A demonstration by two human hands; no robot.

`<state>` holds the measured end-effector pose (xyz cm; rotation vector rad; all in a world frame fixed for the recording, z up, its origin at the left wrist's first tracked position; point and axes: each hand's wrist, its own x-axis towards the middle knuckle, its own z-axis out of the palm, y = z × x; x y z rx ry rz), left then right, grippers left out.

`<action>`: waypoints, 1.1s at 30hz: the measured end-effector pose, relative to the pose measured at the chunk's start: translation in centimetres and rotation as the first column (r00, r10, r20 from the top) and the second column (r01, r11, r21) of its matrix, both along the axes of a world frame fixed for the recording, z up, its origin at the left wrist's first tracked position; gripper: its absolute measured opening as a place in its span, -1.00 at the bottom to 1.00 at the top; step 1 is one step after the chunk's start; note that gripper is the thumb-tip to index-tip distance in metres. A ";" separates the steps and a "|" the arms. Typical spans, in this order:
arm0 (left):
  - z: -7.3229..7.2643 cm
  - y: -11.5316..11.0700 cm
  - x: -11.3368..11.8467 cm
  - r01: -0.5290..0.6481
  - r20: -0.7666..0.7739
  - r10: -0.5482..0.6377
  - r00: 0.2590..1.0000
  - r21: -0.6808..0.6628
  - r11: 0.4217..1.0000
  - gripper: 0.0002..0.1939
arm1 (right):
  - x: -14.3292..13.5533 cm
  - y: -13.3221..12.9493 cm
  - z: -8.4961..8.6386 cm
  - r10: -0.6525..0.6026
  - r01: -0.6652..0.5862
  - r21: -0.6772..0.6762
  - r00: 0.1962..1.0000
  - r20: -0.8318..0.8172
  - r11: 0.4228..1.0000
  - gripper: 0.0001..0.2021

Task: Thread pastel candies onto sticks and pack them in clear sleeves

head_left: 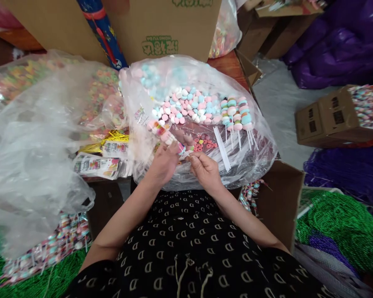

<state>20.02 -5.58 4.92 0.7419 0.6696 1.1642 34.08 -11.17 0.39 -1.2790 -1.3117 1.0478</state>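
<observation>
My left hand (165, 164) is closed around a candy skewer (162, 132) of pink, white and coloured soft sweets, its far end pointing up and left. Close beside it, my right hand (204, 169) pinches the white end below the sweets with thumb and forefinger; whether that is stick or wrapper I cannot tell. Both hands are above a large clear plastic bag (248, 165) spread over the table. Loose pink, white and blue marshmallows (186, 105) lie beyond them, with red ring candies (204, 143) nearer. Several finished-looking skewers (236, 112) and white sticks (221, 148) rest to the right.
On the left are a bag of ring candies (101, 93), printed wrappers (96, 164) and yellow ties (112, 138). A cardboard box (161, 25) stands behind. An open carton (282, 186) is by the table's right edge; green strings (345, 223) lie beyond it.
</observation>
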 end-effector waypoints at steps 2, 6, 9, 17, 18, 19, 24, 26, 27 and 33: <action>0.3 0.7 -0.9 -0.042 -0.004 0.042 0.999 0.013 0.999 -0.53 | 0.2 0.0 -0.1 0.055 -0.056 -0.021 0.997 -0.054 0.998 -0.57; 0.5 1.5 -1.3 -0.152 0.037 0.151 0.988 0.009 0.988 -0.66 | -0.2 -0.1 0.3 0.096 -0.096 -0.014 0.994 -0.046 0.995 -0.59; 0.1 1.0 -0.3 -0.124 0.067 0.126 0.990 -0.033 0.992 -0.71 | -0.9 0.0 0.7 0.042 -0.042 -0.024 0.999 -0.001 0.999 -0.60; -0.7 1.0 -0.2 -0.117 0.117 0.122 0.986 -0.051 0.992 -0.72 | -0.3 0.1 0.8 0.125 -0.127 0.018 0.990 0.069 0.992 -0.70; -0.8 0.9 0.0 -0.115 0.114 0.120 0.986 -0.051 0.992 -0.72 | -0.4 0.1 0.8 0.115 -0.117 0.020 0.990 0.076 0.993 -0.71; -0.9 0.7 0.2 -0.095 0.106 0.101 0.989 -0.060 0.994 -0.73 | -0.5 0.2 0.9 0.100 -0.101 0.015 0.993 0.068 0.995 -0.71; -1.3 0.0 0.3 0.038 0.099 -0.026 0.995 -0.117 0.992 -0.59 | -0.5 0.5 1.1 0.068 -0.070 -0.036 0.996 -0.050 0.997 -0.70; -1.0 0.6 -0.6 -0.016 0.142 0.029 0.989 -0.094 0.995 -0.53 | 0.1 0.6 0.9 0.104 -0.107 -0.049 0.992 -0.070 0.993 -0.69; -0.8 1.1 -1.2 -0.062 0.158 0.075 0.985 -0.082 0.995 -0.53 | 0.3 0.5 0.8 0.121 -0.123 -0.044 0.991 -0.053 0.991 -0.70; -0.6 2.6 -1.7 -0.178 0.172 0.199 0.965 -0.131 0.975 -0.80 | 0.5 0.5 -0.4 -0.024 -0.013 0.164 0.974 0.225 0.986 -0.78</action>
